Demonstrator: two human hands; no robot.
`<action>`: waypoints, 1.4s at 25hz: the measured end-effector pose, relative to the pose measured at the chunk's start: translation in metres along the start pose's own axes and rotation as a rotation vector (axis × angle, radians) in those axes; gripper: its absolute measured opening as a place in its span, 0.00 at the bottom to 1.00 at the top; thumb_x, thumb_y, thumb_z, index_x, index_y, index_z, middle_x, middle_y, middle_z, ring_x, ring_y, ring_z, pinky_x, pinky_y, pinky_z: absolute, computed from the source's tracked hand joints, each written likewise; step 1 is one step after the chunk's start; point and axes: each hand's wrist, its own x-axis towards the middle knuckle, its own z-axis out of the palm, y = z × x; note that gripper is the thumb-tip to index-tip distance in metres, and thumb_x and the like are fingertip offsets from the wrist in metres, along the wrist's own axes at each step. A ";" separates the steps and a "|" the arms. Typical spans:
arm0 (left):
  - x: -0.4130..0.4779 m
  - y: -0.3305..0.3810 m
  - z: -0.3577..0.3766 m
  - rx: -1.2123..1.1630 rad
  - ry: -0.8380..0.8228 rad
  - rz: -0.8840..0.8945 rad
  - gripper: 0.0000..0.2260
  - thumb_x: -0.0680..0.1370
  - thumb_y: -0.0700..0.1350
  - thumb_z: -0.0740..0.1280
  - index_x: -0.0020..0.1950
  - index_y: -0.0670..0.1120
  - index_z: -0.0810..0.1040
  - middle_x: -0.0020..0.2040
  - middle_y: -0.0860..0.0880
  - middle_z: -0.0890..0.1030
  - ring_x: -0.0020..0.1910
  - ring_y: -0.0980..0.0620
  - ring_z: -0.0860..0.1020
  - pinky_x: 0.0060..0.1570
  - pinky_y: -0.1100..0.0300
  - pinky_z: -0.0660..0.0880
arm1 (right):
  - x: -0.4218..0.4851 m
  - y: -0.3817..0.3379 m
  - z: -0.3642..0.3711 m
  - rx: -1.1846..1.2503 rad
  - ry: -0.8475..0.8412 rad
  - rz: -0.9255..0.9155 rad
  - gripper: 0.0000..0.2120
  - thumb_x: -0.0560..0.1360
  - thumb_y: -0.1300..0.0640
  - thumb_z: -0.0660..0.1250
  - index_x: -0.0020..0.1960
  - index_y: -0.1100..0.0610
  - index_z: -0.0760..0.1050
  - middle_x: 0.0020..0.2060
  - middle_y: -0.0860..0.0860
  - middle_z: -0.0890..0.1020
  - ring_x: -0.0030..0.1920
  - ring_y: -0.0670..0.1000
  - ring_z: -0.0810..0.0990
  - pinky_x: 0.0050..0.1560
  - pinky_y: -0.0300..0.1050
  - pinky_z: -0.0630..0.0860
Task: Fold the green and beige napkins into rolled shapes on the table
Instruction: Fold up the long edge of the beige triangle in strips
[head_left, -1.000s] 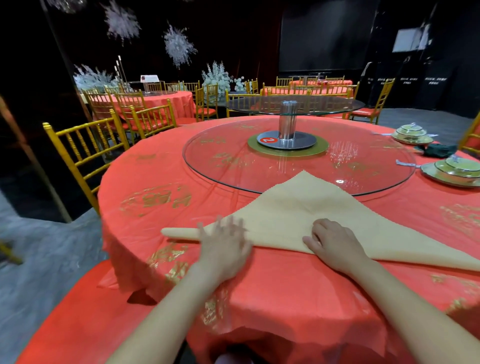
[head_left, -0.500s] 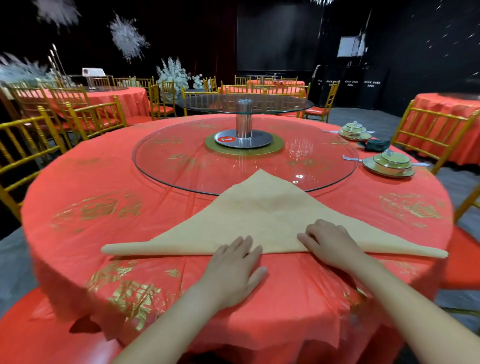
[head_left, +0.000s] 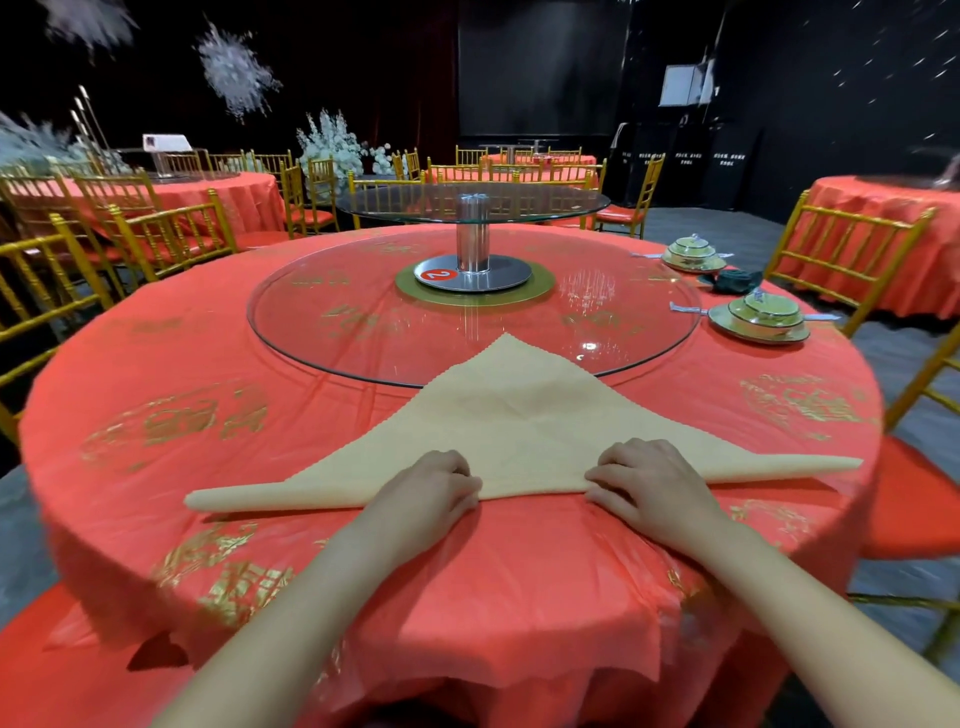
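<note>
I have the beige cloth napkin (head_left: 519, 415) lying as a wide triangle on the round table with the red and gold cloth (head_left: 208, 364). Its long edge faces me and its apex reaches over the rim of the clear glass turntable (head_left: 363, 322). That near edge is turned up into a thin roll running out to both tips. My left hand (head_left: 421, 493) and right hand (head_left: 654, 483) sit apart on the middle of this roll, fingers curled over it and gripping the cloth. I judge the grip is central because the triangle is deepest there, so an even, tight roll towards the apex is easiest to drive from that spot. The crumpled dark green napkin (head_left: 732, 280) lies well apart at the far right, between two pale green lidded bowls on plates (head_left: 763, 317), not yet rolled.
</note>
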 end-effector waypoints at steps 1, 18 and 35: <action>0.000 -0.002 -0.001 0.008 0.003 0.005 0.11 0.80 0.48 0.61 0.54 0.45 0.80 0.55 0.50 0.76 0.57 0.50 0.73 0.53 0.55 0.72 | -0.001 0.002 -0.002 -0.019 0.004 0.000 0.16 0.73 0.42 0.58 0.43 0.49 0.82 0.38 0.44 0.80 0.39 0.49 0.80 0.41 0.44 0.73; 0.004 0.004 -0.015 -0.075 -0.055 -0.197 0.11 0.79 0.45 0.61 0.56 0.47 0.80 0.53 0.48 0.76 0.53 0.48 0.76 0.54 0.55 0.71 | -0.002 -0.003 -0.012 0.152 -0.065 0.338 0.06 0.75 0.51 0.66 0.47 0.52 0.80 0.43 0.47 0.81 0.48 0.51 0.79 0.49 0.46 0.66; 0.067 0.064 0.040 0.069 -0.120 -0.224 0.25 0.82 0.53 0.45 0.77 0.44 0.51 0.78 0.48 0.51 0.76 0.49 0.48 0.72 0.47 0.48 | 0.014 -0.018 -0.006 0.205 -0.159 0.475 0.13 0.76 0.47 0.62 0.57 0.52 0.76 0.57 0.47 0.75 0.61 0.50 0.72 0.60 0.47 0.67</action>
